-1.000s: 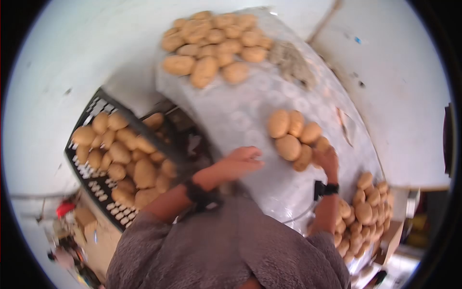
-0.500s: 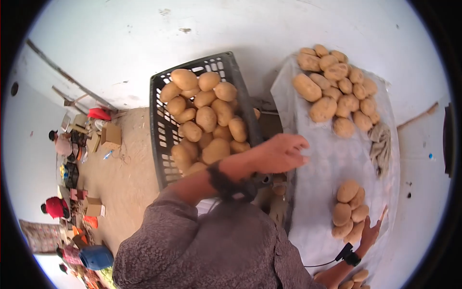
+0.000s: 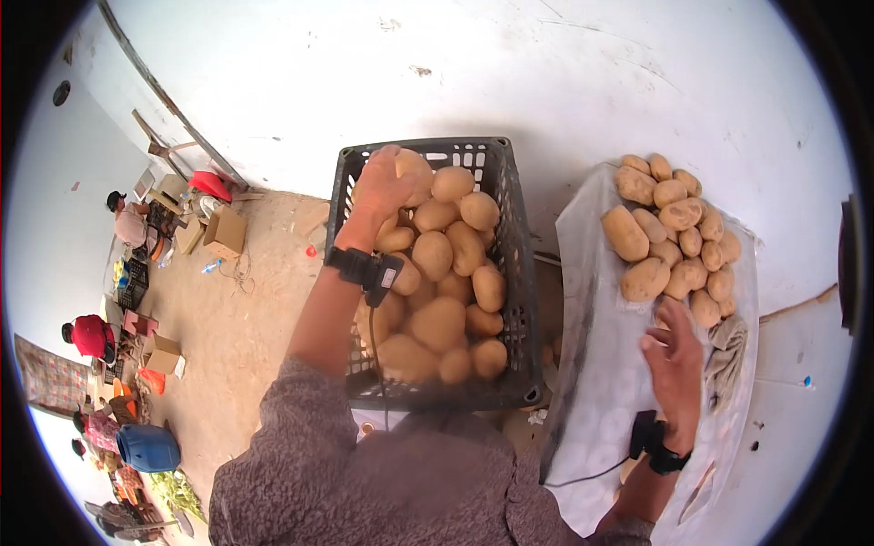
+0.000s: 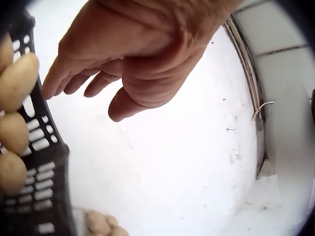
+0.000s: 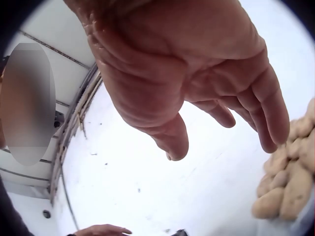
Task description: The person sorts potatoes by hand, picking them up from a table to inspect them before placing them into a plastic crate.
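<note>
My left hand (image 3: 382, 187) is over the far left part of a black crate (image 3: 531, 318), beside a potato (image 3: 414, 176) among many others. In the left wrist view that hand (image 4: 133, 56) has loosely bent fingers near the crate's rim (image 4: 60, 147), with nothing in its grasp. Above the sheet-covered table (image 3: 596, 364), my right hand (image 3: 676, 357) hangs with spread, slightly bent fingers, just nearer than a heap of potatoes (image 3: 683, 218). The right wrist view shows this hand (image 5: 197, 64) holding nothing, its fingertips close to the heap (image 5: 283, 184) in the picture.
A grey cloth (image 3: 726, 359) lies at the table's right side. A white wall (image 3: 546, 82) rises behind crate and table. On the left, beyond the bare floor (image 3: 264, 309), are cardboard boxes (image 3: 224, 232), a blue barrel (image 3: 148, 448) and several people (image 3: 94, 337).
The head view has swung left. My left hand has moved from between crate and table to the crate's far left. My right hand has left the small potato group and come near the heap.
</note>
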Motion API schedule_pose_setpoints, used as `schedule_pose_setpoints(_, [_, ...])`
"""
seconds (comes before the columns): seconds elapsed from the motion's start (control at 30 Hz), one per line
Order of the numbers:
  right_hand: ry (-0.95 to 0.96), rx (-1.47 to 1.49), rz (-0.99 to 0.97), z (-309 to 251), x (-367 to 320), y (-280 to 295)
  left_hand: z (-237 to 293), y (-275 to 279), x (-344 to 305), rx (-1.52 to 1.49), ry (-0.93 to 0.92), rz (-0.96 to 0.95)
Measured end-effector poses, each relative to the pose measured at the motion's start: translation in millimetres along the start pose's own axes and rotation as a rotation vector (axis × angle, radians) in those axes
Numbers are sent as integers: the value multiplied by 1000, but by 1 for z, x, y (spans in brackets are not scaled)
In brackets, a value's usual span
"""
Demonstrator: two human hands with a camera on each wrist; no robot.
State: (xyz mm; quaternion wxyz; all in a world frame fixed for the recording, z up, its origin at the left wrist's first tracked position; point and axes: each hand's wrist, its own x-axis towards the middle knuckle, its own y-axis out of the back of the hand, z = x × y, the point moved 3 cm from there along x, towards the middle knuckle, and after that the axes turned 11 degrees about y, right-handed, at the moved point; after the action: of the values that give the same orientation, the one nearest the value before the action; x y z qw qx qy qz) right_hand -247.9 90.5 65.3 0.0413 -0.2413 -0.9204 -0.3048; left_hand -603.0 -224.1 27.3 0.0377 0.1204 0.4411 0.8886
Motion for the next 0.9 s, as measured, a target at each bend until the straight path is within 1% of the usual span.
schedule_pose_setpoints(0.07, [110, -21, -100, -14, 23, -36, -24, -7, 11, 16, 16, 114])
schedule_pose_setpoints(0.1, [153, -14, -137, -25, 33, -54, -24, -10, 14, 12, 12, 124])
schedule_pose_setpoints(0.17, [189, -59, -237, -39, 46, -87, -26, -22, 17, 5, 66, 79])
schedule_pose_setpoints(0.2, [200, -63, -231, -44, 50, -99, -30, -26, 19, 23, 146, 77])
schedule_pose_setpoints(0.23, [241, -58, -305, -51, 52, -112, -31, -32, 21, 17, 143, 85])
schedule_pose_setpoints(0.27, [279, -53, -379, -55, 53, -124, -32, -37, 22, -58, 175, 139])
schedule_pose_setpoints(0.3, [283, -60, -373, -56, 55, -131, -35, -45, 27, -136, 204, 190])
schedule_pose_setpoints(0.33, [290, -48, -418, -55, 54, -138, -48, -53, 41, -27, 302, 162])
schedule_pose_setpoints(0.37, [294, -36, -468, -56, 53, -144, -58, -65, 49, -34, 302, 159])
schedule_pose_setpoints(0.4, [260, -27, -507, -58, 53, -147, -58, -66, 50, -79, 328, 160])
schedule_pose_setpoints(0.43, [255, -32, -505, -55, 52, -151, -57, -67, 51, -123, 351, 159])
schedule_pose_setpoints(0.47, [270, -1, -493, -50, 49, -155, -57, -67, 53, -113, 397, 151])
schedule_pose_setpoints(0.5, [282, 32, -480, -44, 47, -158, -54, -66, 52, -114, 392, 138])
schedule_pose_setpoints(0.57, [261, 8, -500, -35, 42, -163, -51, -64, 50, -98, 451, 86])
schedule_pose_setpoints(0.6, [255, -12, -525, -33, 40, -164, -50, -64, 47, -90, 398, 127])
schedule_pose_setpoints(0.63, [236, -12, -513, -33, 38, -163, -50, -67, 41, -87, 386, 108])
schedule_pose_setpoints(0.7, [267, 35, -526, -40, 37, -159, -41, -67, 29, -86, 226, 277])
schedule_pose_setpoints(0.73, [238, 36, -505, -38, 37, -160, -40, -66, 28, 86, 200, 299])
schedule_pose_setpoints(0.77, [285, 6, -493, -37, 37, -160, -24, -52, 8, -314, 201, 189])
schedule_pose_setpoints(0.8, [321, -31, -478, -34, 35, -159, -73, -79, 31, -474, 102, 154])
schedule_pose_setpoints(0.83, [331, -21, -435, -32, 34, -158, -63, -67, 26, 29, 4, 365])
schedule_pose_setpoints(0.87, [334, -17, -387, -29, 32, -156, -66, -63, 27, 55, 21, 315])
schedule_pose_setpoints(0.9, [319, 31, -370, -28, 29, -151, -122, -83, 68, 36, -23, 246])
